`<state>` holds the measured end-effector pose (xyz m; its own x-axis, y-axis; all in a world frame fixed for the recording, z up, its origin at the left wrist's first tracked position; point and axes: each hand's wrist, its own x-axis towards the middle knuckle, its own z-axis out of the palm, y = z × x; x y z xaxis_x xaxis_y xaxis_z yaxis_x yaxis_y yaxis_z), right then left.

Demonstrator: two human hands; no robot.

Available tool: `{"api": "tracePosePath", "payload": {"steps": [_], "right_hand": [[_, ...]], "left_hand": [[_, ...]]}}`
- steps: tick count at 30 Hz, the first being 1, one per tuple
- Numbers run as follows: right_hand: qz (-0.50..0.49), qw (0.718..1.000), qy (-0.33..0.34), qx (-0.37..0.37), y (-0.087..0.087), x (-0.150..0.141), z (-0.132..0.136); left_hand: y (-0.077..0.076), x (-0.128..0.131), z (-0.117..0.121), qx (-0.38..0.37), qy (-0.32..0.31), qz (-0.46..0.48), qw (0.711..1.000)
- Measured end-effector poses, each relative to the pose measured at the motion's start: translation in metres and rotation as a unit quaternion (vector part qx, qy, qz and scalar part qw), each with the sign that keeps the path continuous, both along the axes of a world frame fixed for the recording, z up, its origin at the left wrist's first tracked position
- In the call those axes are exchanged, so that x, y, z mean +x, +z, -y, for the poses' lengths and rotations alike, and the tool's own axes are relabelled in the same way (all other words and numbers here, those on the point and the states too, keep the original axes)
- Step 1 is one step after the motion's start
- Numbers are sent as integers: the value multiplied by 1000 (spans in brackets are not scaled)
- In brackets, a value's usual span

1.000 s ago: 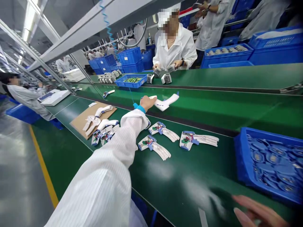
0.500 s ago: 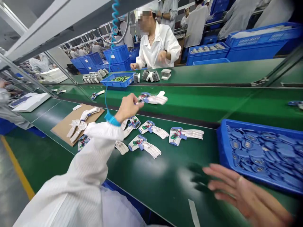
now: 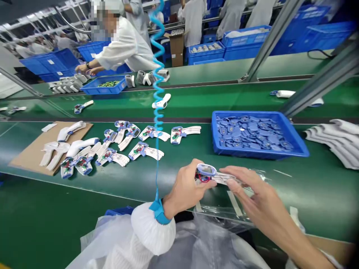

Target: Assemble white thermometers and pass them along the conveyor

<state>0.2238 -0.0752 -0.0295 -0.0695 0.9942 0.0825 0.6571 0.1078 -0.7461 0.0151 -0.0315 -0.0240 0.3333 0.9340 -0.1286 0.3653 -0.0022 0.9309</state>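
Between my two hands is an open forehead thermometer housing [image 3: 206,171], white and blue, with a small screen on top and red wire showing inside. My left hand [image 3: 186,186] grips its head end between thumb and fingers. The fingers and thumb of my right hand [image 3: 254,188] close about the white handle end. Left of them on the bench lie several opened thermometer halves [image 3: 146,150] with wires and green boards exposed. A blue wristband [image 3: 160,212] on my left wrist joins a coiled blue cord [image 3: 159,71].
A blue bin [image 3: 259,151] full of blue oval parts stands beyond my hands. White shells [image 3: 336,140] are stacked at right. Cardboard [image 3: 30,155] with white housings lies at left. Behind runs a green conveyor [image 3: 190,99]; across it a co-worker [image 3: 131,45] reaches sideways.
My left hand has come back from over the conveyor with a thermometer housing. My right hand, open before, now holds its handle end. The view has swung right; the co-worker has leaned over.
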Motion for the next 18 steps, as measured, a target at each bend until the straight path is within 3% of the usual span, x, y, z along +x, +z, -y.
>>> {"api": "tracePosePath", "payload": {"steps": [8,12,15,18], "right_hand": [[107,981,-59,153,17,-1,-5],[97,985,-27,138,23,3,-1],[81,987,-84,114,20,23,-1],[109,981,-144,76,8,46,-5]], "left_hand": [[10,20,7,39,-85,-74,993],[6,26,6,35,-75,-90,992],[3,28,0,-6,-14,-111,994],[0,27,-9,-87,6,-33,996]]}}
